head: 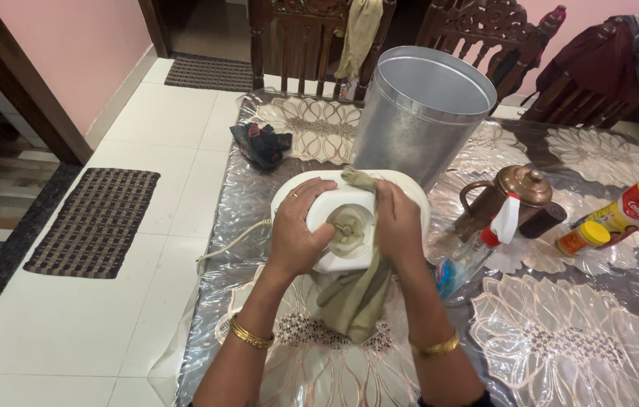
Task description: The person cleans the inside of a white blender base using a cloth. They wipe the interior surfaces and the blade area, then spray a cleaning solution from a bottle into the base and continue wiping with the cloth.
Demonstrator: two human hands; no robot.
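A white mixer base (334, 215) stands on the table (545, 354) with its round drive socket facing up. My left hand (297, 230) grips its left side, thumb near the socket. My right hand (397, 226) presses an olive-green cloth (353, 298) against the right side and top of the base. The cloth hangs down under my right palm toward me. A white power cord (233, 243) runs off the base to the left table edge.
Just behind the base stands a tall empty metal bin (417, 113). To the right are a copper jug (512, 192), a spray bottle (478, 249), a small orange-lidded jar (583, 237) and a yellow-lidded jar (636, 207). A dark rag (261, 143) lies far left. Wooden chairs (297, 38) line the far side.
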